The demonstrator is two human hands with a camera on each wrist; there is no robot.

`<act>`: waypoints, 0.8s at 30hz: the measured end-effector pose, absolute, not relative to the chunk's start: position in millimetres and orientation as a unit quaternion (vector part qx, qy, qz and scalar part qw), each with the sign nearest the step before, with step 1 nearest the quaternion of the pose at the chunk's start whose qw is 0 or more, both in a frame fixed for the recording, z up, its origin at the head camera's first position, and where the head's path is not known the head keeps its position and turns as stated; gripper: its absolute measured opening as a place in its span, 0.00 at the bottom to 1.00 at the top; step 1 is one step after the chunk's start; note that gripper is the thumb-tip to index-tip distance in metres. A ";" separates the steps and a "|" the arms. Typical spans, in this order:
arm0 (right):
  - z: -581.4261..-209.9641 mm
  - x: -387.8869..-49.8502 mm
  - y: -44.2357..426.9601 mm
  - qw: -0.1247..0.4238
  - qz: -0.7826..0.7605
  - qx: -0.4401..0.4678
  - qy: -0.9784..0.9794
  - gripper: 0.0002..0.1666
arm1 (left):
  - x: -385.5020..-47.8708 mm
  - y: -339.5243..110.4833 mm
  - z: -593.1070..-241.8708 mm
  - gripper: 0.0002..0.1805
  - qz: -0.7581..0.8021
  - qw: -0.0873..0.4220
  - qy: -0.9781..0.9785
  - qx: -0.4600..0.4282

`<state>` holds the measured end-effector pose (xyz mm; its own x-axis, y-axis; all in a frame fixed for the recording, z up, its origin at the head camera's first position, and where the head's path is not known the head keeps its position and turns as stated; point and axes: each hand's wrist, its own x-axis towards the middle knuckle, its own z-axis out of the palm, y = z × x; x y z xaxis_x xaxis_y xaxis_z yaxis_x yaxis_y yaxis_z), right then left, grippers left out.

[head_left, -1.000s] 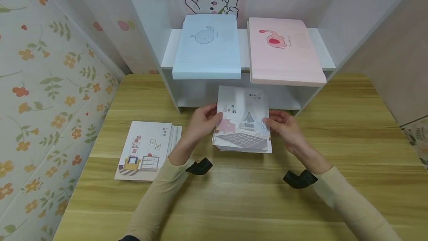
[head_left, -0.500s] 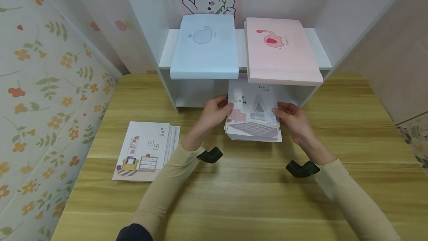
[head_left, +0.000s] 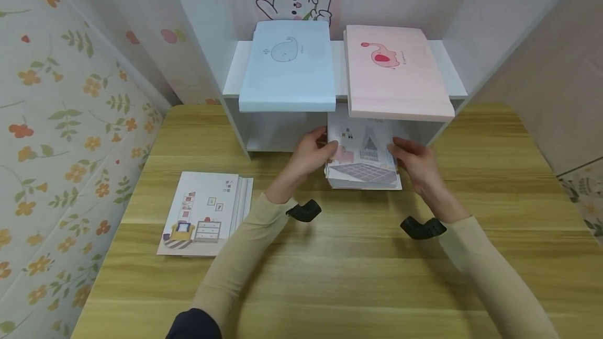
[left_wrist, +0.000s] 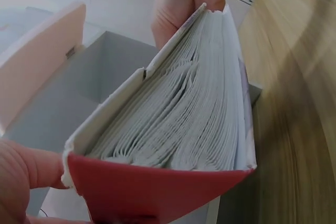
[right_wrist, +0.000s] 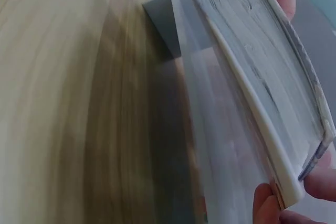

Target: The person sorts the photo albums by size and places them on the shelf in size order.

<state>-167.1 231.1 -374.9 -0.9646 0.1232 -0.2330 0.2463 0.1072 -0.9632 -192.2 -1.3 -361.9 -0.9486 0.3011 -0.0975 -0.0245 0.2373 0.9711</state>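
Observation:
A thick photo album [head_left: 365, 166] with a white cover and a drawn tent is held between both hands, its far part inside the lower compartment of the white shelf [head_left: 268, 132]. Its left side is pinched by the left hand [head_left: 308, 156], thumb on the cover. At the right side, the right hand [head_left: 416, 164] grips it likewise. A red spine [left_wrist: 152, 187] and bulging page edges [left_wrist: 168, 114] show in the left wrist view. Seen from the right wrist, fingers and thumb hold a corner of the album [right_wrist: 262, 66]. The far end is hidden beneath the pink album [head_left: 395, 77].
A blue album [head_left: 287, 72] with a whale lies beside the pink one on the upper shelf board; both jut over its front edge. Several white albums [head_left: 200, 213] lie stacked on the wooden table [head_left: 353, 276] at left. A flowered curtain [head_left: 61, 171] hangs at far left.
Both hands have carried the album forward and to the right, from in front of the shelf to partly inside the lower compartment, under the pink album. The stack at left has stayed put.

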 end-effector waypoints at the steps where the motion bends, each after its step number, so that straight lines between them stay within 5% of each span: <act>1: -374.8 -168.8 231.2 0.045 -0.656 0.128 0.743 0.35 | -193.9 -0.6 -362.2 0.24 0.612 0.134 0.774 0.094; 24: -375.5 -204.5 230.4 -0.054 -0.547 0.114 0.827 0.23 | -234.9 12.5 -363.9 0.29 0.629 0.193 0.751 0.056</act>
